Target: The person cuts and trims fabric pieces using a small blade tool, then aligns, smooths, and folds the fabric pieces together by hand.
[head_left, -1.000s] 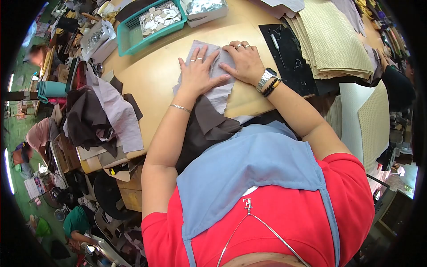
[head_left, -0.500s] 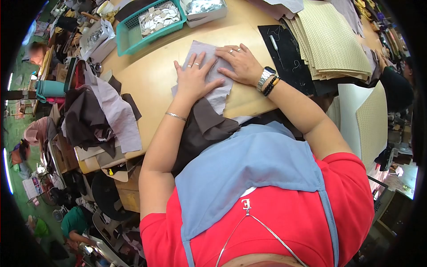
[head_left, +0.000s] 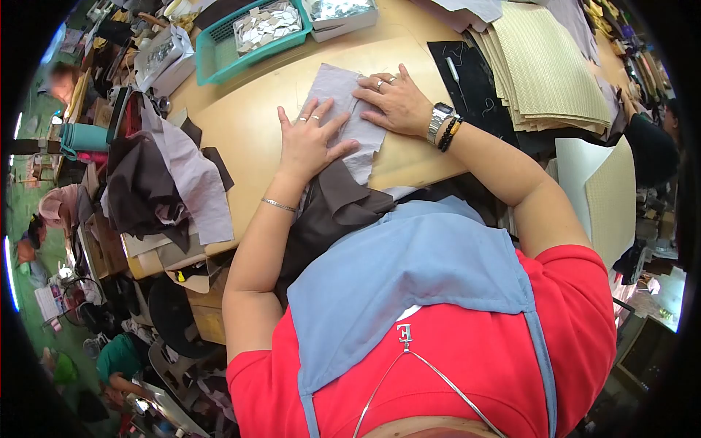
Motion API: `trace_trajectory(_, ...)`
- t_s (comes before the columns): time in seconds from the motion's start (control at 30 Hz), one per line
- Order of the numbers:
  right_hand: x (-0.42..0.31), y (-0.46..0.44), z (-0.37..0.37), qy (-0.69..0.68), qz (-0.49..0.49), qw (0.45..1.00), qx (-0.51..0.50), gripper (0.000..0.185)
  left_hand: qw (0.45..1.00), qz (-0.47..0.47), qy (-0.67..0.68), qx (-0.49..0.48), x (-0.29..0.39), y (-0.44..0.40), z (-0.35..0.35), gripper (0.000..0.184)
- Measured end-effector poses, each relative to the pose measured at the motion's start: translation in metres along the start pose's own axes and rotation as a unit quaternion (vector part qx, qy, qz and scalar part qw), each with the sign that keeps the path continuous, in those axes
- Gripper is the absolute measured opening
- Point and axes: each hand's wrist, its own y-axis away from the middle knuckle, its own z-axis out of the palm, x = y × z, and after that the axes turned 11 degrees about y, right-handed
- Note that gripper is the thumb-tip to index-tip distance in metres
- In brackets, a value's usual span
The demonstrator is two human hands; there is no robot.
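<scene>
A light mauve-grey piece of fabric [head_left: 340, 82] lies on the wooden table in front of me. On its left side rests my left hand [head_left: 310, 140], fingers spread and pressing lightly on the cloth. My right hand [head_left: 394, 104] lies on its right edge with the fingers stretched out and the thumb pointing left. Between the hands the cloth looks fairly flat. Its lower end runs toward dark brown fabric [head_left: 339, 201], which hangs over the table's near edge toward my lap. Neither hand grips anything that I can make out.
At the back stands a teal basket [head_left: 212, 58] holding small pale pieces, with a white box [head_left: 343, 25] beside it. On the right, a black mat [head_left: 478, 102] carries a thin white-handled tool [head_left: 453, 71], near stacked woven-textured sheets [head_left: 544, 62]. Brown and mauve cloth [head_left: 146, 186] is heaped left.
My left hand has shifted slightly to the left and its fingers sit a bit lower on the fabric. The right hand stays nearly in place.
</scene>
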Motion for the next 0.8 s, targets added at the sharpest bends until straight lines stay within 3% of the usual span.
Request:
trace_trajectory(0.1,0.001,-0.001,0.001,0.002,-0.025,0.999,0.038,0.041,1.0,0.001,0.001,0.009,-0.001,0.002,0.001,0.056)
trace_trajectory(0.2,-0.001,-0.001,-0.005,0.016,-0.028,0.999,-0.01,0.042,1.0,0.005,0.0,0.013,0.0,0.004,0.0,0.053)
trace_trajectory(0.6,-0.004,-0.001,-0.003,0.05,-0.075,0.996,-0.006,0.031,1.0,-0.008,-0.001,-0.003,0.009,0.019,-0.017,0.047)
trace_trajectory(0.8,-0.011,0.0,-0.014,0.055,-0.093,0.991,-0.073,0.039,0.999,-0.032,0.0,-0.012,0.016,0.031,-0.02,0.046)
